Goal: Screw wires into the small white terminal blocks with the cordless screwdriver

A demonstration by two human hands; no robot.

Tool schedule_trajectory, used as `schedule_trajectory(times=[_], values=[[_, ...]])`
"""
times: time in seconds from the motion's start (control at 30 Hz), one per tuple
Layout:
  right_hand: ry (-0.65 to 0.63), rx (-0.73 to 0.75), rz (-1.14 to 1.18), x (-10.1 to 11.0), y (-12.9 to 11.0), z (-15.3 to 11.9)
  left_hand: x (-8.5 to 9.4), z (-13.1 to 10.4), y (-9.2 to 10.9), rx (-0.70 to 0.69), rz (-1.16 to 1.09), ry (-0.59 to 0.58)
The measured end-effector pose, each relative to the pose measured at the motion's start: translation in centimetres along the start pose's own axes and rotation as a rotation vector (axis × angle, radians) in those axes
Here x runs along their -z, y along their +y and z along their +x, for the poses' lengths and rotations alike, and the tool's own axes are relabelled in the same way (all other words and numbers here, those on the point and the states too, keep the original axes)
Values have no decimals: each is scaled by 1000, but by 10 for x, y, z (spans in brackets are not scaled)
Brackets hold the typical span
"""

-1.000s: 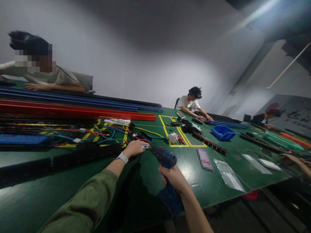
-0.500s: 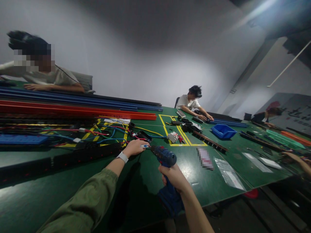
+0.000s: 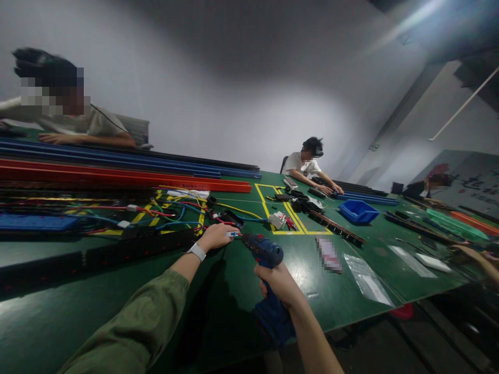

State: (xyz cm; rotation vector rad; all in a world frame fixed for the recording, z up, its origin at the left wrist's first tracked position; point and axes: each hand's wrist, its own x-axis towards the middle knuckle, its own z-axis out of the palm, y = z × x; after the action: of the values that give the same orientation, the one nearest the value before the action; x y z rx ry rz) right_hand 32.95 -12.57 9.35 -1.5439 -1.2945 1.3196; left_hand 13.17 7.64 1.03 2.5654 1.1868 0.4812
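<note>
My right hand (image 3: 278, 283) is wrapped round the grip of a blue cordless drill (image 3: 265, 250), whose chuck points left and away from me. My left hand (image 3: 218, 236), with a grey watch band at the wrist, pinches a small white and blue connector block (image 3: 232, 234). The drill's tip is close to the block; whether it touches cannot be made out. Just beyond my left hand lie a black housing piece (image 3: 231, 218) and coloured wires (image 3: 183, 205). Left of it runs a long black power strip (image 3: 109, 254) with red switches or lights.
Orange rails (image 3: 128, 176) and blue rails (image 3: 117, 156) lie across the far left. A white connector bundle (image 3: 278, 220), a blue bin (image 3: 358, 211) and a clear plastic bag (image 3: 366, 280) rest on the green table (image 3: 296, 301). Co-workers sit along its far side, and another's arm enters at right.
Almost nothing has changed. Both hands, the drill and the connector block keep practically the same positions.
</note>
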Motion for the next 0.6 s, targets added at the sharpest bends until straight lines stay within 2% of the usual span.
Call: schedule_trajectory(times=[0.6], values=[[14,-64,-6,-1,-4,-3,2,-3,1,2,-12,21]])
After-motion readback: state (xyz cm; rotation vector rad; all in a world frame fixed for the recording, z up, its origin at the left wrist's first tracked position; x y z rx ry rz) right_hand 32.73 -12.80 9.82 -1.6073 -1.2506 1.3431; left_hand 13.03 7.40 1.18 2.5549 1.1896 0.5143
